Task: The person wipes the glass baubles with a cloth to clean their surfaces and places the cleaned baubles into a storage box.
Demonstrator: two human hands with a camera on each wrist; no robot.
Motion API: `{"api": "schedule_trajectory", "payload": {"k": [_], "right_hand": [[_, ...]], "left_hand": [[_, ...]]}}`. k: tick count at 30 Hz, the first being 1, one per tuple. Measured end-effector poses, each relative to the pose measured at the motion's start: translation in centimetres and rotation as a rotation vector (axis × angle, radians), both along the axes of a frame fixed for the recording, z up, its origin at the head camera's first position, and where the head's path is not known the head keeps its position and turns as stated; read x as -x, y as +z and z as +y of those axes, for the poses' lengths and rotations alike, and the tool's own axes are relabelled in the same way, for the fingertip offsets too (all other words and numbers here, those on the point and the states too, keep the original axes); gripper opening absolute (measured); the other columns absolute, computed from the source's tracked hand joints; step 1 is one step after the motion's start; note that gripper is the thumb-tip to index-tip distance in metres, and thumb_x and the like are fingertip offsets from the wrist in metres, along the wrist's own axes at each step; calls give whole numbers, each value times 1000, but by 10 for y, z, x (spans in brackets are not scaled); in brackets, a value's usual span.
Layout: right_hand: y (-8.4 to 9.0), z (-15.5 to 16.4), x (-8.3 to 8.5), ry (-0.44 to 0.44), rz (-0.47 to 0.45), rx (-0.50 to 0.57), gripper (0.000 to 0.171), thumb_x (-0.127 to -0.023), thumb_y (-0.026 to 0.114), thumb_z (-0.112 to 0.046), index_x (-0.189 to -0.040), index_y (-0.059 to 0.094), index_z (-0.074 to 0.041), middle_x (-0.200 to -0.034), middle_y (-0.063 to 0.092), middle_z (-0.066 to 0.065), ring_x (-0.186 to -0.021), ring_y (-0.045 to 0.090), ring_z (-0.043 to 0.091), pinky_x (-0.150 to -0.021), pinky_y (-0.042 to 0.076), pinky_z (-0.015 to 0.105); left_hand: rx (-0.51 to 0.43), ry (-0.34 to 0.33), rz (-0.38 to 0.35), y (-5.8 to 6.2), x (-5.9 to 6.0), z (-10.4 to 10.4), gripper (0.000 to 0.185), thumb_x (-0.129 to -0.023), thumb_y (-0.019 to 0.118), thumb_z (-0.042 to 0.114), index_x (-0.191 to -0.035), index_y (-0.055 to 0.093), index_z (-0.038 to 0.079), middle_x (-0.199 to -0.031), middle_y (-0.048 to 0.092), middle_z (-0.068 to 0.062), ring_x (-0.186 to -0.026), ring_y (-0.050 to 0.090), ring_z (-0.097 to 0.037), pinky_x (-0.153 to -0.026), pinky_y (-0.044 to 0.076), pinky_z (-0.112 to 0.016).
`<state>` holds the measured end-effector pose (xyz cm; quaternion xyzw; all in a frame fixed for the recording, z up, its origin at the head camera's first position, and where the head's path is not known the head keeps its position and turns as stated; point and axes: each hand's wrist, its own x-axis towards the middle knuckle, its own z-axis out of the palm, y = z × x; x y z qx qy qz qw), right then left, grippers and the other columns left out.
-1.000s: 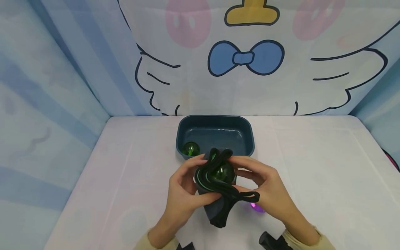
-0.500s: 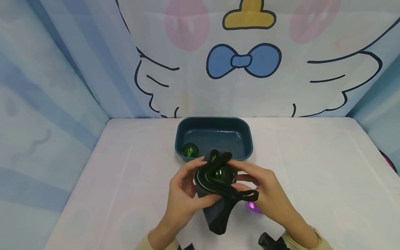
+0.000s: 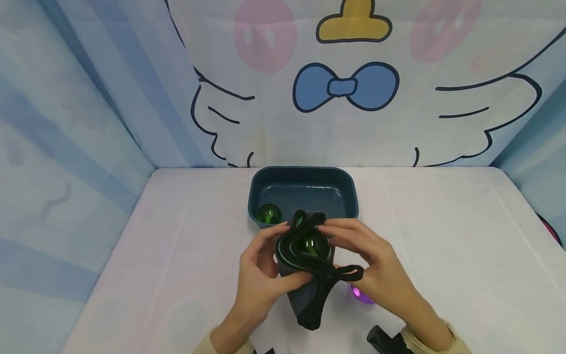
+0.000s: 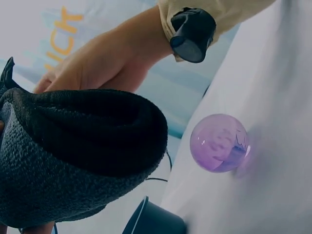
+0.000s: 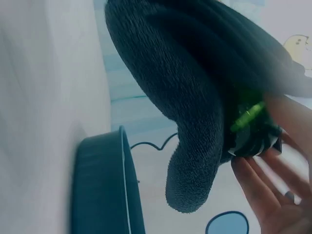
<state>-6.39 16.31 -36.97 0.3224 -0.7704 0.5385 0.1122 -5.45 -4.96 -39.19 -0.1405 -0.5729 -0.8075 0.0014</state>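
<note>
Dark cloth, left hand clasping it, still half-wraps the green ball; right hand, just shifted, grips it at two o'clock.

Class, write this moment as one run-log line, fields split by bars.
left hand: grips dark cloth | right hand: holds green ball partly in cloth | second green ball: in blue bin | purple ball: on table

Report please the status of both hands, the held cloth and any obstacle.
Left hand: gripping dark cloth. Right hand: fingers on green ball. Ball sits in cloth folds. Purple ball on table nearby, seemingly not blocking.
</note>
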Motion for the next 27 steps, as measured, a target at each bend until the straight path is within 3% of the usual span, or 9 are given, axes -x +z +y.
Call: {"api": "schedule_trajectory", "payload": {"k": [3,6,9,14,17,23,27], "right_hand": [[0,1,1,1,101,-72,81,-58,84,20,-132,63,-8,-132,59,10,-126,54,13,-92,55,19],[0,2,1,-21,119,-122,81,-59,84,20,-131,64,-11,-130,60,9,-124,56,13,-90,55,18],[-1,4,2,-2,47,-98,71,-67,81,17,-130,64,-9,-127,62,7,-119,60,12,-92,55,21],[-2,11,2,140,-137,66,53,-79,74,12,-130,60,3,-125,65,6,-111,65,10,-86,59,27],[-3,11,1,154,-161,101,52,-79,74,12,-129,59,6,-125,65,4,-111,65,9,-86,59,26],[-2,5,1,86,-118,110,58,-75,77,14,-130,60,3,-127,62,9,-117,61,13,-89,58,30],[1,4,0,39,-7,37,65,-67,82,15,-128,64,-2,-128,60,10,-122,57,15,-96,55,26]], "left_hand": [[2,2,-20,1,0,1,71,-69,81,-12,-132,51,-2,-138,50,-17,-126,53,-26,-97,55,-44],[5,-4,-25,1,0,1,69,-70,81,-11,-131,52,0,-139,50,-16,-128,51,-27,-99,54,-43],[12,-20,10,0,-1,0,67,-70,81,-11,-131,54,0,-140,50,-16,-128,51,-28,-99,54,-42],[24,-54,157,-3,-2,-2,61,-72,80,-11,-127,55,-6,-137,52,-21,-124,55,-31,-98,55,-42],[20,-59,202,-4,-3,-2,59,-72,79,-12,-126,54,-9,-137,52,-22,-123,57,-31,-97,55,-42],[5,-38,161,-1,0,-3,60,-75,79,-10,-128,52,-8,-138,51,-19,-124,56,-30,-102,52,-39],[-15,-38,143,-2,-1,-3,61,-74,79,-10,-129,51,-9,-138,51,-18,-125,54,-30,-102,52,-39]]}}
